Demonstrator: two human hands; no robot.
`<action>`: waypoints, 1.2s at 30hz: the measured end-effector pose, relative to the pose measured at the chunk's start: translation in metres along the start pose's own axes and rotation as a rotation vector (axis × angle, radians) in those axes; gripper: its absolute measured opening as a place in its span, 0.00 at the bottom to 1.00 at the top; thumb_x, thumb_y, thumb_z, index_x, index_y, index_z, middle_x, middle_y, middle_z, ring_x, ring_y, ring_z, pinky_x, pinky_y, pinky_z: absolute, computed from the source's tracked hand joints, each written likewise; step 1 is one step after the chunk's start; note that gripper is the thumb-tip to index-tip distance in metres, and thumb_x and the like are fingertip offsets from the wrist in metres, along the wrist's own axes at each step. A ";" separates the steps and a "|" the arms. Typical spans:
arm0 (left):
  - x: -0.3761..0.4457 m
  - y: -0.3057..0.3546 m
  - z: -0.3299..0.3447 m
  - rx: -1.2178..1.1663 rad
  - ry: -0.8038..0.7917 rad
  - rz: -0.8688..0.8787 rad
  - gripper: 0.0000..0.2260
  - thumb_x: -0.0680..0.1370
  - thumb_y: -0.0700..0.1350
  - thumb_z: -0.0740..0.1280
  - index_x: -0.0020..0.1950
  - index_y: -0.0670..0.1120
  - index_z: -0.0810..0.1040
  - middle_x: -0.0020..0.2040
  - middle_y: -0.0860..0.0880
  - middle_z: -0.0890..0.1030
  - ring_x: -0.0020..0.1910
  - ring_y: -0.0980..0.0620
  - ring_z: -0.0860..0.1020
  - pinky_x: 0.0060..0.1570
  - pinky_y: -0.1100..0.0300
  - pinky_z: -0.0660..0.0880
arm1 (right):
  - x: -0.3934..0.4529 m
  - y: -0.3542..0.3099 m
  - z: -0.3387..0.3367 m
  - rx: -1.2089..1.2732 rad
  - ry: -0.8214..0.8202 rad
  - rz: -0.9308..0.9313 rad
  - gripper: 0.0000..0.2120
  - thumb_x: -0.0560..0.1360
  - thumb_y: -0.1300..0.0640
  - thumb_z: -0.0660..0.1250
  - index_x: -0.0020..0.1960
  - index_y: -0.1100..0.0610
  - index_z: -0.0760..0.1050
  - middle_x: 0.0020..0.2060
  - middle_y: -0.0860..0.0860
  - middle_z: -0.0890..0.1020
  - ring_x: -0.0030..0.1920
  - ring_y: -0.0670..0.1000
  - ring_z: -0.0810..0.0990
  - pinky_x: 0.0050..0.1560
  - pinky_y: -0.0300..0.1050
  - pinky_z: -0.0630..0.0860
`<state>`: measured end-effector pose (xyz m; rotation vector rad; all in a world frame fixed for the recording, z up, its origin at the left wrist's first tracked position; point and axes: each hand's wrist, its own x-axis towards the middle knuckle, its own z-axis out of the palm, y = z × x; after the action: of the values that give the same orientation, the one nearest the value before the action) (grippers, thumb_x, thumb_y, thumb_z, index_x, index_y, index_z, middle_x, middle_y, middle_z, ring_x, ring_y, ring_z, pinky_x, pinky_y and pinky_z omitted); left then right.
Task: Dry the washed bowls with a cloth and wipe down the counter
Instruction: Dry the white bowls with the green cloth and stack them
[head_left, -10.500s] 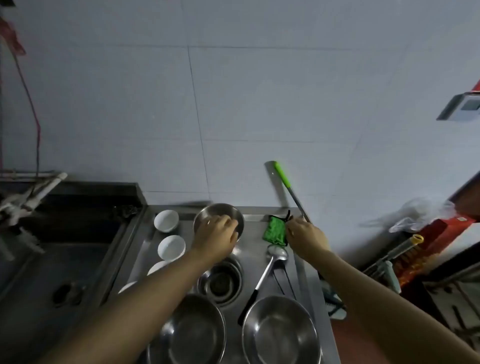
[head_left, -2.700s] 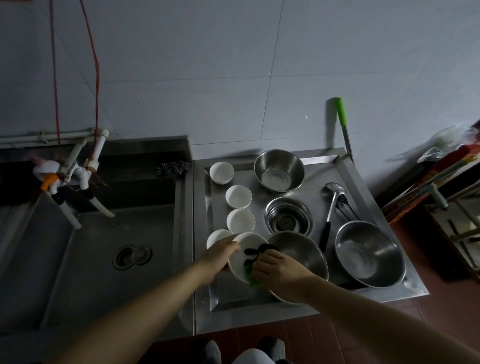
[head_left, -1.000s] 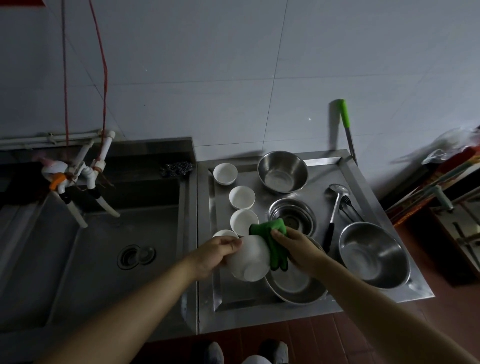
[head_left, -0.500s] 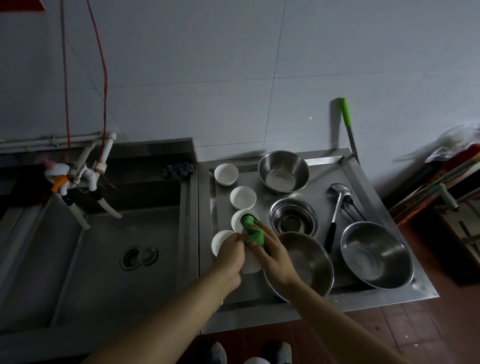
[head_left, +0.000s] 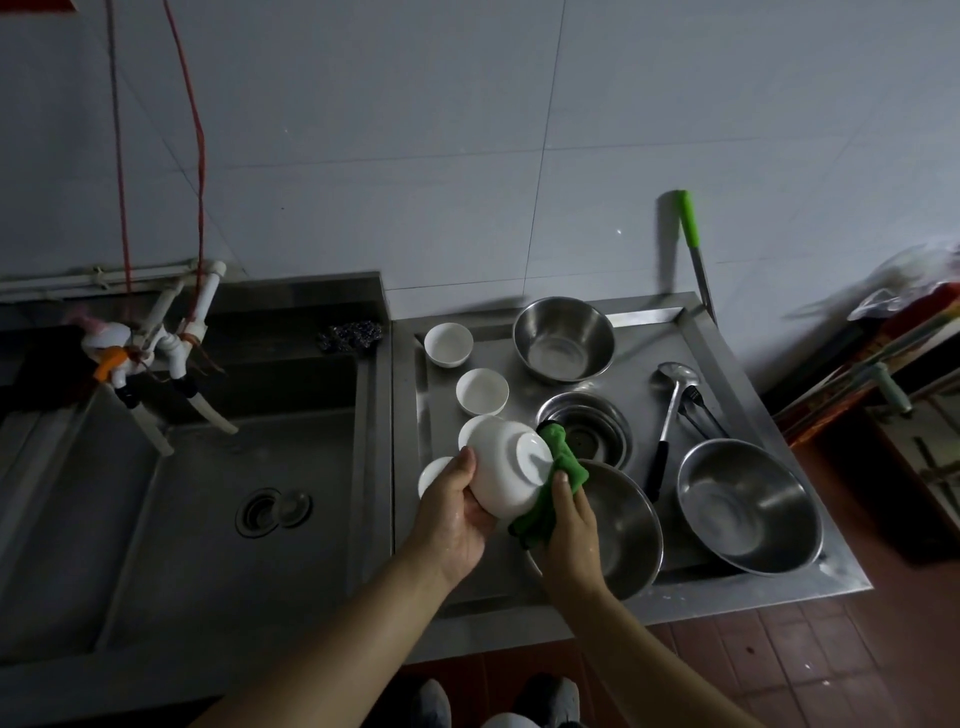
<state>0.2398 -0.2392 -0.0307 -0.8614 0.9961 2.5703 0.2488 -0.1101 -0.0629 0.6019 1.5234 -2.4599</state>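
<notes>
Left hand (head_left: 457, 514) holds white bowl (head_left: 506, 470); no writing is legible.

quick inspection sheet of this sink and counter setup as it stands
surface: steel counter beside a sink.
job's things: white bowl held tilted, foot toward the camera; green cloth against its side; four more small white bowls in a line.
clutter: three steel bowls, ladle, scourer.
grippers: left hand holds the white bowl; right hand grips the green cloth.
cables: red cords hang over the tap.
surroundings: tiled wall, green-handled tool leaning.
</notes>
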 end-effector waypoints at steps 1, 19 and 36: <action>-0.002 0.001 -0.001 0.025 -0.020 0.003 0.22 0.80 0.53 0.63 0.69 0.43 0.74 0.63 0.39 0.81 0.64 0.40 0.79 0.63 0.44 0.75 | 0.001 -0.006 -0.001 0.059 -0.017 0.031 0.18 0.82 0.48 0.59 0.70 0.50 0.73 0.59 0.56 0.82 0.54 0.57 0.82 0.55 0.61 0.76; -0.001 -0.015 0.019 0.056 0.199 -0.030 0.15 0.79 0.45 0.64 0.61 0.38 0.80 0.56 0.36 0.84 0.56 0.38 0.83 0.60 0.43 0.79 | -0.013 0.003 0.001 -0.968 -0.241 -0.733 0.26 0.81 0.51 0.62 0.75 0.34 0.61 0.78 0.42 0.62 0.79 0.47 0.57 0.76 0.54 0.61; -0.005 -0.009 0.005 -0.038 0.181 -0.010 0.17 0.83 0.49 0.62 0.65 0.39 0.77 0.57 0.36 0.83 0.59 0.39 0.82 0.57 0.47 0.79 | -0.019 0.017 -0.009 -1.000 -0.266 -0.634 0.25 0.83 0.47 0.56 0.79 0.43 0.59 0.79 0.41 0.58 0.79 0.44 0.53 0.77 0.51 0.58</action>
<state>0.2453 -0.2292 -0.0289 -1.1226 0.9899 2.5466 0.2744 -0.1109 -0.0715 -0.4236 2.7206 -1.5585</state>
